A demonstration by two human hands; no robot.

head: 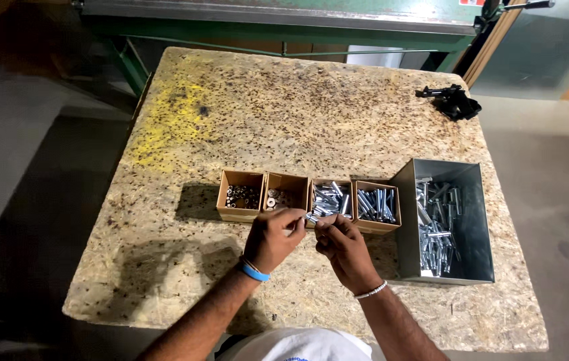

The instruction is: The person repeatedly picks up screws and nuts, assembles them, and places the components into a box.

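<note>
Hands at lower centre of frame, fingertips meeting over the near edge of the box row. Left hand (272, 238) curled, fingers pinched; blue wristband on that wrist. Right hand (343, 246) likewise pinched, thin bead bracelet on the wrist. Small silvery bolt (311, 218) held between the two sets of fingertips, just in front of the third box; which hand bears most of the grip cannot be told. Another small piece possibly in the left fingers, too small to make out.

Four cardboard boxes in a row at centre, touching side to side. Leftmost box (240, 195): dark small parts, probably nuts. Second box (285, 193): small round pieces, washers by the look. Third box (330, 198) and fourth box (377, 205): silvery bolts lying lengthwise.

Metal bin (448, 224) at centre right, just beside the fourth box, holding a loose heap of silvery bolts.

Table (284, 113): chipboard top, yellow smear at upper left of it. Black tool (451, 101) at upper right, near the far corner, well apart from the boxes. Green machine frame (278, 17) along the top of the frame, behind the table.
</note>
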